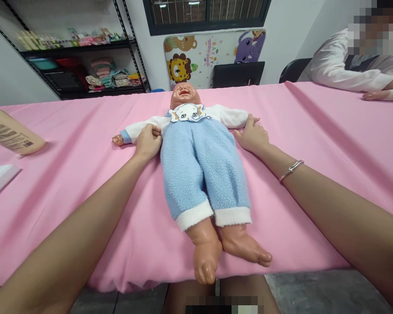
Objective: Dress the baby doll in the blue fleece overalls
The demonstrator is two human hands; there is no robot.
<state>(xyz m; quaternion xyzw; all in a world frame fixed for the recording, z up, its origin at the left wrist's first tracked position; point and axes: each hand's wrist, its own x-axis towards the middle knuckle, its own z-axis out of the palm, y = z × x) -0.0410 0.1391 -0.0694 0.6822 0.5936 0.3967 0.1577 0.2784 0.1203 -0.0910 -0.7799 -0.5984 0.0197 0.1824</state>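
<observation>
A baby doll (205, 161) lies on its back on a pink-covered table, its feet towards me at the near edge. It wears fluffy light-blue trousers with white cuffs and a white-sleeved top with an elephant-face collar (188, 113). My left hand (149, 141) is closed, fingers curled round the doll's sleeve on the left, close to its side. On the other side, my right hand (253, 134), with a silver bangle (291, 170) on the wrist, has thumb and fingers at the end of the other sleeve (232, 117). Part of that grip is hidden.
At the left lie a beige bottle (15, 133) and a white flat object (0, 179), partly out of view. A person in white sleeves (343, 65) leans on the far right of the table. Behind stand a black shelf (78, 49) and a dark monitor (239, 75).
</observation>
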